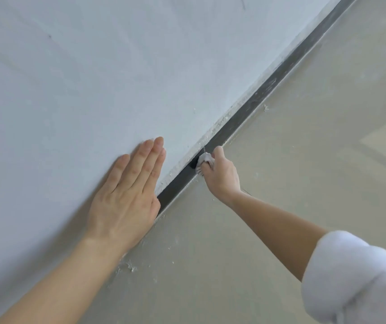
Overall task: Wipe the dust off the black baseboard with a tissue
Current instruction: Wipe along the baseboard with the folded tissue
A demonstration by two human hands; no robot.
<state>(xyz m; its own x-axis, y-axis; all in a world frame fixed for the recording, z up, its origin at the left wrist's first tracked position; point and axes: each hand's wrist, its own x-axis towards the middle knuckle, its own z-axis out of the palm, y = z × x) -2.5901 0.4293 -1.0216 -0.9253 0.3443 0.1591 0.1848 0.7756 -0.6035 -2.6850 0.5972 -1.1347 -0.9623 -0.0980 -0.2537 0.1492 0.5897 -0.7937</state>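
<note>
Tissue (204, 158) in R hand (222, 176), L hand (126, 195) flat

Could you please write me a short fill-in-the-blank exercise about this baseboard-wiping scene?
The right hand presses a ___ against the black baseboard.
The left hand lies flat on the white ___.
The rolled-up sleeve on the right arm is ___.
Missing words: tissue; wall; white.
</note>
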